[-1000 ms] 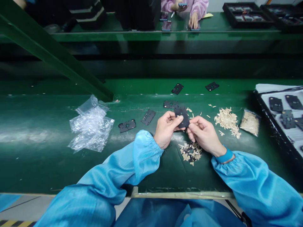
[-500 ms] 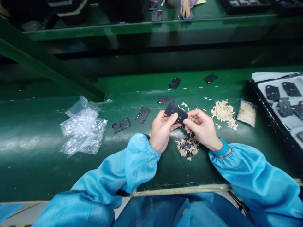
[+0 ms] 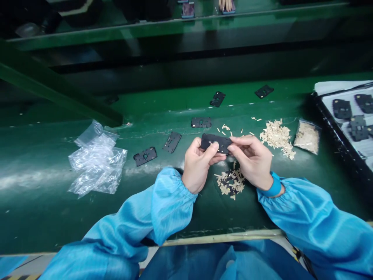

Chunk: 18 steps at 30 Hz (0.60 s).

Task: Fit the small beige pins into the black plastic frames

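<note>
The black cut-out plate [image 3: 216,143] is pinched between both hands above the green conveyor belt [image 3: 58,217], its long axis running nearly side to side. The left hand [image 3: 199,165] grips its left end, thumb on top; the right hand [image 3: 252,161] closes on its right end. Just below the plate sits a small heap of beige strips [image 3: 230,184]; to its right lie a larger pile of strips [image 3: 275,138] and a clear bag of strips [image 3: 307,137]. Five like plates [image 3: 201,122] lie on the belt beyond and left of it, a crumpled plastic bag [image 3: 97,161] further left, and more plates [image 3: 342,109] sit in a black tray [image 3: 329,128] far right, so not all have been handled, as far as can be judged
</note>
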Available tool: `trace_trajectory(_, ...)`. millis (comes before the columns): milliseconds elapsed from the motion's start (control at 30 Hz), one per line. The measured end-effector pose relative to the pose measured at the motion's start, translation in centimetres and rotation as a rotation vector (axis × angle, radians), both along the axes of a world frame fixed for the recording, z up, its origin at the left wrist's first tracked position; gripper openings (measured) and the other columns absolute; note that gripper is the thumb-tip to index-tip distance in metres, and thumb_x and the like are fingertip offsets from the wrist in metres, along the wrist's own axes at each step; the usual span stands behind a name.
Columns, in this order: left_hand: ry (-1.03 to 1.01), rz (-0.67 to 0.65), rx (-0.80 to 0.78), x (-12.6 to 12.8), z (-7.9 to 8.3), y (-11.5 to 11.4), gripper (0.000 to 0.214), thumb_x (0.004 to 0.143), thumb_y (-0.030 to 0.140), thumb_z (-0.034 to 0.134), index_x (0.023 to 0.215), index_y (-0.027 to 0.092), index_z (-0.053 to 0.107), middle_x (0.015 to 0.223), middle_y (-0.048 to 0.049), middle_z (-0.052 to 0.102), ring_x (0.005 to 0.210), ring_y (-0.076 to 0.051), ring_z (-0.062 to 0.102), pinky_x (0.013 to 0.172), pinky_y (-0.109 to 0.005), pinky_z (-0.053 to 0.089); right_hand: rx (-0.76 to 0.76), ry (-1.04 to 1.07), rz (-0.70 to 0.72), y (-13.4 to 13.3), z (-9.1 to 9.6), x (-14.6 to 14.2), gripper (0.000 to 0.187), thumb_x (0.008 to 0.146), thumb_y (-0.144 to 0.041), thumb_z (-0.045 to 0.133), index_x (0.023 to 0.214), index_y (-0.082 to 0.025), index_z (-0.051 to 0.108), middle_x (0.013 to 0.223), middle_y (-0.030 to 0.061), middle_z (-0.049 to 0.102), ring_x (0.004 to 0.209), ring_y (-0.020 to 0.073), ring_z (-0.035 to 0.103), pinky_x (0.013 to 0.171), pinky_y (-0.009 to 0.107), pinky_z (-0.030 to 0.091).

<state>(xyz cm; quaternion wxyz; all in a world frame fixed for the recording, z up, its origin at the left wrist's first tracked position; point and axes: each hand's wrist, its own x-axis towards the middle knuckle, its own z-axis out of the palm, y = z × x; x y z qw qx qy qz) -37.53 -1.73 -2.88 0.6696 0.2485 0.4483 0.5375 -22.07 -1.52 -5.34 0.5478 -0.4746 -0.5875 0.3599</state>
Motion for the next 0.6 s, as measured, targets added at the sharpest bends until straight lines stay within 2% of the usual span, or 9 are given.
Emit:
trace_trajectory(133,-0.033,-0.004,-0.025,0.26,0.45,-0.38,0.042,0.075,0.038,0.086,0.093,0.018,0.054,0.088,0.0026,0.070,0.071,-0.009,0.073,0.070,-0.020,0.063,0.056,-0.024,-0.101,-0.54,-0.26,-0.30,0.011,0.089,-0.031,0.077,0.100,-0.028,0.076,0.100,0.0065,0.076,0.086,0.0236,0.072,0.080,0.043,0.062)
trace_trajectory(333,-0.072,0.007,-0.019,0.50,0.89,-0.70,0.040,0.077,0.035,0.085,0.096,0.018,0.054,0.091,0.0022,0.071,0.073,-0.008,0.073,0.073,-0.019,0.063,0.116,-0.050,-0.174,-1.00,-0.12,-0.78,0.010,0.090,-0.025,0.076,0.099,-0.029,0.077,0.100,0.0049,0.079,0.082,0.0227,0.074,0.079,0.043,0.063)
trace_trajectory(500,-0.063,0.006,-0.012,0.54,0.88,-0.77,0.038,0.078,0.035,0.084,0.096,0.019,0.054,0.094,0.0016,0.071,0.075,-0.009,0.073,0.074,-0.020,0.063,0.120,-0.046,-0.193,-1.06,-0.18,-0.96,0.007,0.089,-0.025,0.076,0.095,-0.028,0.075,0.094,0.0046,0.078,0.085,0.0228,0.073,0.075,0.040,0.063)
trace_trajectory(600,-0.054,0.002,-0.005,0.49,0.78,-0.70,0.039,0.078,0.035,0.084,0.095,0.018,0.054,0.092,0.0017,0.071,0.074,-0.009,0.073,0.074,-0.020,0.063,0.095,-0.023,-0.183,-1.05,-0.10,-0.99,0.010,0.089,-0.023,0.076,0.098,-0.028,0.073,0.093,0.0034,0.076,0.080,0.0192,0.073,0.076,0.037,0.063)
